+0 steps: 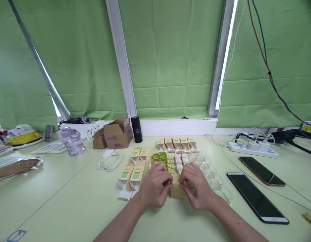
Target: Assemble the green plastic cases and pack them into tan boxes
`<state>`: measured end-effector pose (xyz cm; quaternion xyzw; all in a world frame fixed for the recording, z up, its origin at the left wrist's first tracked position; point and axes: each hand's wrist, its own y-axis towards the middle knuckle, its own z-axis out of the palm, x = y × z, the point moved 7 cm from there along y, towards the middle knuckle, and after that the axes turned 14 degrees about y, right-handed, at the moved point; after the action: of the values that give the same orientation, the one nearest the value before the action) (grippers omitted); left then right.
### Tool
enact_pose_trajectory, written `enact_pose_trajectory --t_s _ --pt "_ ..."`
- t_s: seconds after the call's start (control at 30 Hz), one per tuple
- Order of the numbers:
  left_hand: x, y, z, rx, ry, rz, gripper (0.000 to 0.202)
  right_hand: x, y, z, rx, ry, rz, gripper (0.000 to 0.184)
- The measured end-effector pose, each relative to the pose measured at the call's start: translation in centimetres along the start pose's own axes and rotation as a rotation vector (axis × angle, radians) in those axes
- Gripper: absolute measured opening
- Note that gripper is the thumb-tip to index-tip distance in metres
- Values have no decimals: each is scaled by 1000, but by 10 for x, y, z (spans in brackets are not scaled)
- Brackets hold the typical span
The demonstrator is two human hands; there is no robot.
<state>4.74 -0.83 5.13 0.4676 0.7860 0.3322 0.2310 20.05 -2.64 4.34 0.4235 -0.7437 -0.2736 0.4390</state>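
Fingers of the left hand (155,184) and right hand (197,185) pinch the small tan box (177,191) between them on the table (70,208).

My left hand (155,185) and right hand (196,187) meet fingertip to fingertip, fingers pinching; forearms enter from seven and five o'clock.

We take the black flask (136,129) as our marker. Just left of it sits an open cardboard box (117,135), and farther left a purple water bottle (72,141). A coiled white cable (110,159) lies left of it and nearer us. Well to its right are a white power strip (252,149) and two dark phones (257,196) (261,171). Behind it hangs a green curtain (170,57).
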Motion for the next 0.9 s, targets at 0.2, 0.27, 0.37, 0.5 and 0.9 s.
enact_pose_trajectory --t_s 0.2,0.27,0.37,0.5,0.9 --pt "-3 -1 0 -9 -22 27 21 0 -1 2 18 27 -15 23" --pt "-3 0 0 -9 -32 28 21 -1 -2 3 23 29 -13 24" --pt "-2 0 0 -5 -54 27 20 -2 -3 3 32 34 -14 25" --pt "-1 -1 0 -6 -79 16 18 -2 -3 3 40 37 -13 23" --pt "-1 -1 6 68 -76 -21 13 -6 -4 7 97 16 29 22"
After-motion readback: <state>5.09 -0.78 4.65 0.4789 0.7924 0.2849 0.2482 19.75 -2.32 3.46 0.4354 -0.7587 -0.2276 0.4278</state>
